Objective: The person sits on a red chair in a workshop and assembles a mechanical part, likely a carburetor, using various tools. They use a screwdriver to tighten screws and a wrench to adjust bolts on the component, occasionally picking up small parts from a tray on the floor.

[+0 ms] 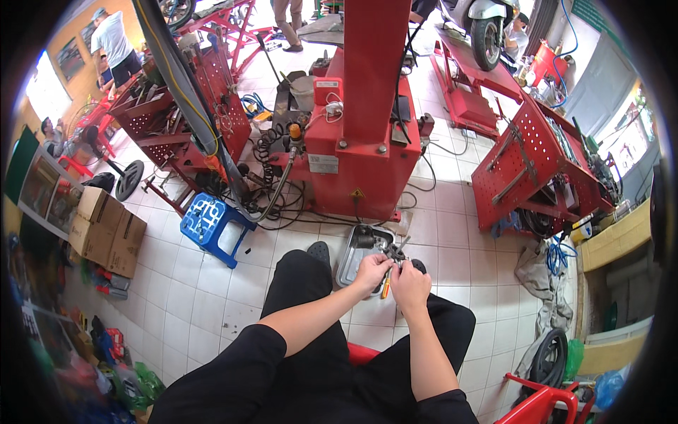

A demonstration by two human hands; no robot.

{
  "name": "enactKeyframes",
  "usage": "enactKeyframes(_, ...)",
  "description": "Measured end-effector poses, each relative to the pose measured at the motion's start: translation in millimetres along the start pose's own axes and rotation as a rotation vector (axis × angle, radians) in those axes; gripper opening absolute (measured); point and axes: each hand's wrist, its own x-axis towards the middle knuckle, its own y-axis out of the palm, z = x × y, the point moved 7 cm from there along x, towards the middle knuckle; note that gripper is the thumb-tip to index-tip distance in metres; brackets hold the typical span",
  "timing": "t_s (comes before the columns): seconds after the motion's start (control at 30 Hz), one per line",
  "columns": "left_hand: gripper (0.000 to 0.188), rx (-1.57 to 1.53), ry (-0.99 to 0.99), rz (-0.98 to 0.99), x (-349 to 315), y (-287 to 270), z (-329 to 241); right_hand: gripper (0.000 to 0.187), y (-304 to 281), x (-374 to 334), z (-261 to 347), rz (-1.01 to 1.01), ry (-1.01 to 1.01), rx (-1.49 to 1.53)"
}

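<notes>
My left hand [372,273] and my right hand [412,285] are close together between my knees, fingers closed. They pinch a small dark-grey metal part [395,250] with a rod-like piece sticking out; its exact kind is too small to make out. An orange-and-yellow handle [385,287], like a screwdriver's, shows just below and between the hands. Whether a hand grips it, I cannot tell. Under and beyond my left hand, a grey tray [345,263] sits on the floor, with a dark round part [364,236] at its far end.
A red machine with a column [364,177] stands ahead, hoses around its base. A blue stool [212,225] is to the left, with cardboard boxes [106,230] farther left. A red perforated tool cart [526,169] is at right, a red chair [547,403] at lower right. People are in the background.
</notes>
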Motion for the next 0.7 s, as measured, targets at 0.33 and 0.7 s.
enactKeyframes(0.33, 0.019, 0.216, 0.165, -0.072, 4, -6, -3, 0.036, 70, -5, -32, 0.378, 0.598, 1.37)
enactKeyframes(0.7, 0.024, 0.563, 0.143, -0.082, -11, 0, -32, 0.033, 60, -8, -24, 0.37, 0.656, 1.549)
